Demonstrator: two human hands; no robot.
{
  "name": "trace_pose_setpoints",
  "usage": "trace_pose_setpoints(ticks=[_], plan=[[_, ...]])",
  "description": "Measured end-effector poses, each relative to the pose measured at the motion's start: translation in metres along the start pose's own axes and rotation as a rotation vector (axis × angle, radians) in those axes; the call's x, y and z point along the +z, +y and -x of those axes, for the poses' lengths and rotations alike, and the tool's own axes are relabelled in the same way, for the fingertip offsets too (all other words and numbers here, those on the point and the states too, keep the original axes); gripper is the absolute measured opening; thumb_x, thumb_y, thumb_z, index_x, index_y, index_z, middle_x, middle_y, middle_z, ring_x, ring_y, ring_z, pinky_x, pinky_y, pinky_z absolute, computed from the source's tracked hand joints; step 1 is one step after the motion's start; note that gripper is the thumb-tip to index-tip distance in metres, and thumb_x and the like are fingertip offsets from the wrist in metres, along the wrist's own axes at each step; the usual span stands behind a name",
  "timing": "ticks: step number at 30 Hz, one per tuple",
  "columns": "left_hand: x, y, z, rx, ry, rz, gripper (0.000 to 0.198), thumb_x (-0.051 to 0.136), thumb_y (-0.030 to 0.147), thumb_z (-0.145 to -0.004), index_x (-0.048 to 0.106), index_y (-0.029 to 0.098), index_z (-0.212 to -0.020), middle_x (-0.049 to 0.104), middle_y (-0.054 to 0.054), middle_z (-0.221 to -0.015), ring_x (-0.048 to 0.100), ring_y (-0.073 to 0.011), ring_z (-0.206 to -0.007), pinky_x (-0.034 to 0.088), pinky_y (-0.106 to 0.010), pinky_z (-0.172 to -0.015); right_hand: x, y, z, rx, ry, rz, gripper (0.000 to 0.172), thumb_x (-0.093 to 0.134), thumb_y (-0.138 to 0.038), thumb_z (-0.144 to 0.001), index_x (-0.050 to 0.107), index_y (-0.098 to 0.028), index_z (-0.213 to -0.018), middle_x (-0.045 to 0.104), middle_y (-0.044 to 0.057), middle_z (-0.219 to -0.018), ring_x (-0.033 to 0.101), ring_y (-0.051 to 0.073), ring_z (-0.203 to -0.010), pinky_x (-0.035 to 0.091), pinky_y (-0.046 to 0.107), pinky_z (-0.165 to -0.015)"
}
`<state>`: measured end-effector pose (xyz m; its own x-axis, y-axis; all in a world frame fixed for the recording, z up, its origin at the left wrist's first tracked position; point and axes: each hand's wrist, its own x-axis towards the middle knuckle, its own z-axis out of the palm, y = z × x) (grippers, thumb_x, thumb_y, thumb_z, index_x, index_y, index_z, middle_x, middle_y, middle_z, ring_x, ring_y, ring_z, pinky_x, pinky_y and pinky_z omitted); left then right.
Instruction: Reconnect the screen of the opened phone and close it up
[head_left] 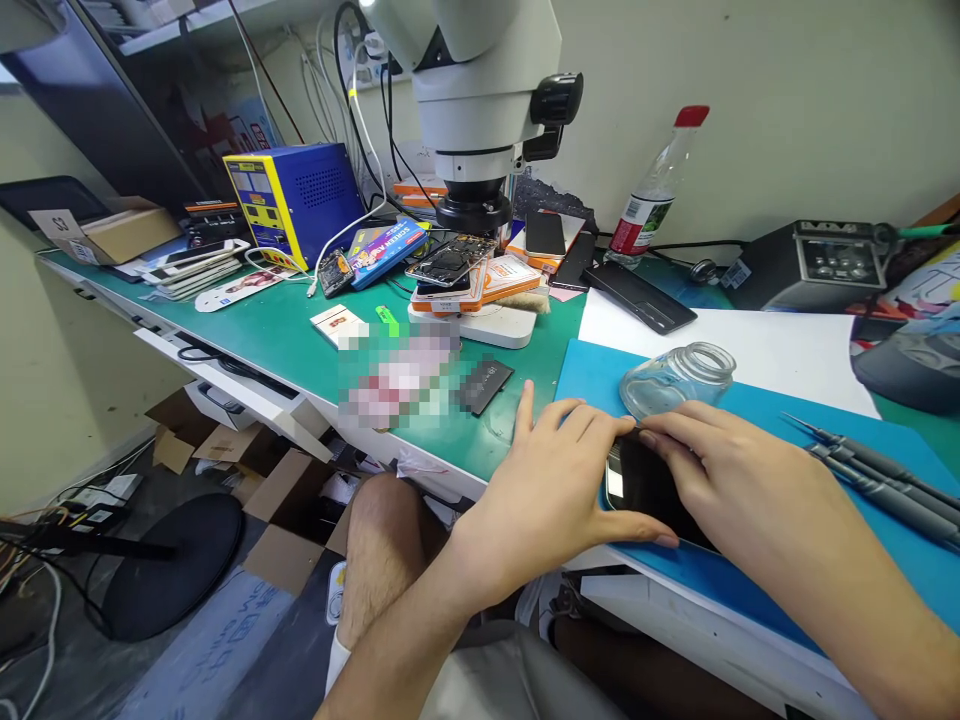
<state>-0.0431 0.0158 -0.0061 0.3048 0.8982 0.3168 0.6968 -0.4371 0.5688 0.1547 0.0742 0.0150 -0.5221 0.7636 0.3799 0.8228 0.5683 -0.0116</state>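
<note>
A black phone [646, 487] lies flat on the blue mat [787, 420] near the bench's front edge. My left hand [555, 480] grips its left end, thumb along the near side and fingers over the far edge. My right hand [720, 460] lies over the phone from the right, its fingertips pressed together on the top far edge. A small empty glass jar [679, 378] lies on its side just behind the phone.
A microscope [480, 100] stands over an opened phone [448, 262] at the back. Several grey tweezers and tools [870, 470] lie on the mat to the right. A black battery [486, 385], blue power supply [296, 200], plastic bottle [656, 190] and soldering station [817, 265] are on the green bench.
</note>
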Motion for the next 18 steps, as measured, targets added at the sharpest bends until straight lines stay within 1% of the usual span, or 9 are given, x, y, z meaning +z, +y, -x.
trace_pose_setpoints(ticks=[5, 9, 11, 14, 16, 18], plan=[[0.0, 0.0, 0.0, 0.001, 0.003, 0.0, 0.077, 0.062, 0.076, -0.098, 0.053, 0.019, -0.15, 0.067, -0.01, -0.143, 0.05, -0.0309, -0.15, 0.001, -0.067, -0.139, -0.001, 0.0, -0.004, 0.088, -0.099, -0.022, 0.036, 0.045, -0.031, -0.098, 0.08, -0.026, -0.097, 0.081, 0.006, -0.101, 0.079, 0.028, -0.086, 0.056, 0.038, -0.061], [0.0, -0.001, 0.0, 0.015, 0.013, 0.017, 0.078, 0.066, 0.076, -0.096, 0.054, 0.021, -0.149, 0.067, -0.009, -0.141, 0.051, -0.0315, -0.148, 0.004, -0.068, -0.138, 0.003, 0.007, -0.001, 0.088, -0.071, -0.057, 0.036, 0.045, -0.036, -0.099, 0.08, -0.028, -0.098, 0.081, 0.005, -0.101, 0.079, 0.029, -0.088, 0.056, 0.039, -0.061], [0.001, -0.003, 0.0, 0.032, 0.022, 0.042, 0.076, 0.068, 0.075, -0.095, 0.054, 0.021, -0.147, 0.068, -0.009, -0.14, 0.053, -0.0307, -0.146, 0.007, -0.068, -0.138, 0.003, 0.011, 0.002, 0.041, -0.032, -0.086, 0.037, 0.044, -0.038, -0.102, 0.079, -0.027, -0.099, 0.081, 0.005, -0.101, 0.079, 0.027, -0.085, 0.057, 0.038, -0.061], [0.001, -0.005, 0.0, 0.063, 0.038, 0.087, 0.075, 0.072, 0.073, -0.093, 0.055, 0.021, -0.144, 0.069, -0.009, -0.138, 0.057, -0.0275, -0.142, 0.015, -0.06, -0.139, 0.001, 0.012, 0.007, -0.08, 0.042, -0.098, 0.041, 0.04, -0.04, -0.108, 0.077, -0.025, -0.1, 0.079, 0.005, -0.097, 0.078, 0.023, -0.079, 0.057, 0.036, -0.061], [0.001, -0.006, 0.0, 0.081, 0.046, 0.099, 0.075, 0.074, 0.072, -0.092, 0.056, 0.02, -0.142, 0.07, -0.009, -0.135, 0.059, -0.0264, -0.139, 0.021, -0.056, -0.138, -0.001, 0.011, 0.01, -0.149, 0.082, -0.059, 0.044, 0.037, -0.041, -0.111, 0.076, -0.023, -0.101, 0.078, 0.006, -0.095, 0.077, 0.022, -0.076, 0.057, 0.035, -0.06], [0.001, -0.006, 0.0, 0.093, 0.048, 0.097, 0.074, 0.073, 0.072, -0.093, 0.057, 0.019, -0.142, 0.07, -0.009, -0.134, 0.06, -0.0264, -0.137, 0.023, -0.055, -0.138, -0.001, 0.01, 0.012, -0.194, 0.11, -0.007, 0.045, 0.035, -0.04, -0.112, 0.075, -0.022, -0.102, 0.077, 0.007, -0.094, 0.076, 0.022, -0.074, 0.056, 0.036, -0.06]])
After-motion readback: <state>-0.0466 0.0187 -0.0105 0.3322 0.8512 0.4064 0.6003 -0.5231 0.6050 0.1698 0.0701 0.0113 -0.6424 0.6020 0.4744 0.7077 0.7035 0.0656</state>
